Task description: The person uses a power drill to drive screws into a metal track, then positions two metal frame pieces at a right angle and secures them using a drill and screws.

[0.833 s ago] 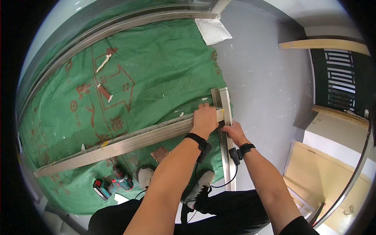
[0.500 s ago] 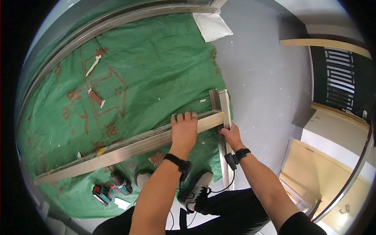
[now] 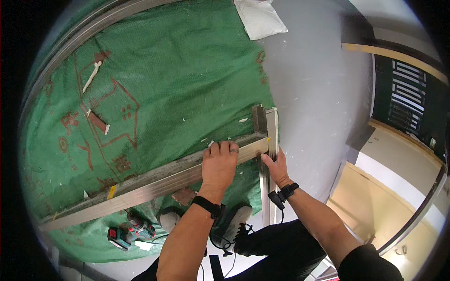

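Green sheeting (image 3: 178, 79) with red characters (image 3: 123, 163) lies under a long metal profile (image 3: 154, 188), which the left hand (image 3: 219, 166) clamps; the right hand (image 3: 278, 169), apart, grips the crossing profile (image 3: 273, 122) near where the profiles meet.

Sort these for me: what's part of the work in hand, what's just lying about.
Work in hand:
- long metal bar, under the left hand
- crosswise metal bar, at the right hand
- perhaps the drill, untouched

Apparently lying about:
- white bag
- pale strip
- brown scrap

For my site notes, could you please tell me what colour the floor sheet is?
The sheet is green with reddish markings, clearest in the head view.
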A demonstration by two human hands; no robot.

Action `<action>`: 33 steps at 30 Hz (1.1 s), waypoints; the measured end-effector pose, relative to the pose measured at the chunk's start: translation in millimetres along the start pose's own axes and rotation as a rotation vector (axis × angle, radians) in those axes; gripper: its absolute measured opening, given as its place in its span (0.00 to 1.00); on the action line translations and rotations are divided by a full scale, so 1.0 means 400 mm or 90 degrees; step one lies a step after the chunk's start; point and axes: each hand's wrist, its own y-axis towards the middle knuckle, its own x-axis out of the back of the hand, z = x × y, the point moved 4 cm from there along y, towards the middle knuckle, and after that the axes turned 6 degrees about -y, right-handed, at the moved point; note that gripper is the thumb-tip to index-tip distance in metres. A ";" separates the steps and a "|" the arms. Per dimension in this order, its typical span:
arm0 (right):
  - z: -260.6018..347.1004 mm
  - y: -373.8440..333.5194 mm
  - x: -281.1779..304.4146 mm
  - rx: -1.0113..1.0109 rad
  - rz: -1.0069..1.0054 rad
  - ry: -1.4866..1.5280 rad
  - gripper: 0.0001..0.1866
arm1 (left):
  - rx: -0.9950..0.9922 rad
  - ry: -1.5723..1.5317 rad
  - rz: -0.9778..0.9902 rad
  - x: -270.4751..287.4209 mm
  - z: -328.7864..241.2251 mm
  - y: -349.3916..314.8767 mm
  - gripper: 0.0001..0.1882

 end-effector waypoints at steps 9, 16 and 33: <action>-0.012 0.004 -0.006 -0.006 -0.037 -0.098 0.29 | 0.018 -0.025 0.040 -0.017 -0.001 0.003 0.18; -0.025 0.006 -0.012 -0.002 -0.049 -0.032 0.33 | -0.007 -0.003 0.005 -0.003 -0.003 0.007 0.12; -0.031 0.011 -0.012 -0.011 -0.072 0.000 0.30 | 0.017 -0.027 0.031 -0.013 -0.003 0.013 0.17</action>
